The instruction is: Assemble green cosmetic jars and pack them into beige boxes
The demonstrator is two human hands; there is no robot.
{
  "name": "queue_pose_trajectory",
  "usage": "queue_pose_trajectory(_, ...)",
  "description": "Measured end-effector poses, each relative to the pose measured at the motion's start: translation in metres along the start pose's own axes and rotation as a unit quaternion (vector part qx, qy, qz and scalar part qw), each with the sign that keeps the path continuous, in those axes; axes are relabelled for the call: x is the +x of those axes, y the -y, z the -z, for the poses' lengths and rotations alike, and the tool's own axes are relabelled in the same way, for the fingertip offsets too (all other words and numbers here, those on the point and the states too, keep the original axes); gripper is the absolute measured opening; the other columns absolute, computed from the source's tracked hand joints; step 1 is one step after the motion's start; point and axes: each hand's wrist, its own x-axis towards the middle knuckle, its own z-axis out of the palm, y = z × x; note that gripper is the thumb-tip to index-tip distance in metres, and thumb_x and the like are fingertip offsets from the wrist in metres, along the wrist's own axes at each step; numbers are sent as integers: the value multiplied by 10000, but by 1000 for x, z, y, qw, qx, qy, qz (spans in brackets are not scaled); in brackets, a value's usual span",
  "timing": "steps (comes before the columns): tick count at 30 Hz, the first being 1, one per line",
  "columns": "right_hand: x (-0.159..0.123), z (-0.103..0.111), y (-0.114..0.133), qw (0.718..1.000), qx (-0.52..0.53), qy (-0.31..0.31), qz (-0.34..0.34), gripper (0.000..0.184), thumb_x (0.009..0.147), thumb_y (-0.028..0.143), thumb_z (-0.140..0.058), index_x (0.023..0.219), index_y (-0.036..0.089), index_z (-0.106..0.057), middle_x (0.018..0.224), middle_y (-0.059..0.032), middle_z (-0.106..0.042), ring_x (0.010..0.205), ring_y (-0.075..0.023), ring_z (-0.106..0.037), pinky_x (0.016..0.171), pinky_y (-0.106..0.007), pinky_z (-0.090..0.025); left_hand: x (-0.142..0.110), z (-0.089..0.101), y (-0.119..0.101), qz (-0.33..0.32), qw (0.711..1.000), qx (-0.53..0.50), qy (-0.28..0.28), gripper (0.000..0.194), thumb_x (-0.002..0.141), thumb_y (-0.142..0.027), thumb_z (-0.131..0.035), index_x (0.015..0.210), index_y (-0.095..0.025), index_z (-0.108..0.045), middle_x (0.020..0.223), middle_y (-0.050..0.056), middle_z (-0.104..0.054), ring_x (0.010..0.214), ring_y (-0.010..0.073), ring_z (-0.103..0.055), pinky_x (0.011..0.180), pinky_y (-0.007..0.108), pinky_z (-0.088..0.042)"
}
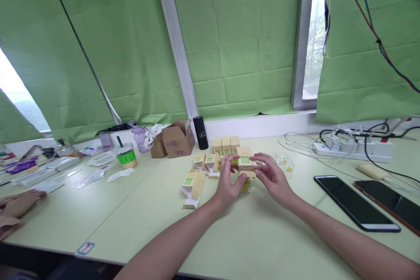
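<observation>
Between my two hands is a small cardboard box [246, 164] with a green window, its bottom flap hanging out. My left hand [229, 179] grips its left side, thumb at the lower edge. From the right, the fingers of my right hand [271, 178] hold the other side. Just below the box a small clear container with something yellow [246, 185] shows, partly hidden. Left of my hands lies an opened box [193, 186] with its flap out. Two more opened boxes [206, 164] sit behind it, and a row of closed boxes [226, 145] stands farther back.
Clear containers with yellow contents [285, 164] stand right of my hands. Two phones [356, 201] lie at the right, before a power strip [354, 151] with tangled cables. A black bottle [200, 133], a brown carton [178, 140] and a lidded drink cup [126, 156] stand toward the back left.
</observation>
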Motion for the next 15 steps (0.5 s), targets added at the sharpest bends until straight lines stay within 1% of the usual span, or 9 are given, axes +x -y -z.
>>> queue_pose_trajectory(7, -2, 0, 2, 1000, 1, 13, 10, 334, 985, 470, -625, 1292, 339, -644, 1425, -95, -426, 937, -178, -699, 933, -446, -623, 1, 0, 5, 2, 1000, -7, -9, 434, 981, -536, -581, 1310, -265, -503, 1338, 113, -495, 1057, 228, -560, 941, 403, -472)
queue_pose_trajectory(10, -2, 1, 1, 1000, -2, 15, 13, 336, 988, 474, -620, 1292, 334, -648, 1440, -99, -421, 946, -183, -705, 938, -449, -623, 1, 0, 7, 2, 1000, -10, -10, 422, 985, -533, -573, 1306, -269, -496, 1337, 110, -495, 1052, 226, -564, 940, 405, -473)
queue_pose_trajectory(15, -3, 1, 0, 1000, -1, 19, 16, 340, 985, 485, -621, 1289, 336, -649, 1442, -102, -428, 978, -202, -711, 955, -464, -619, 1, 0, 7, 20, 1000, -17, -5, 419, 979, -526, -584, 1298, -270, -496, 1321, 103, -498, 1042, 220, -575, 942, 397, -483)
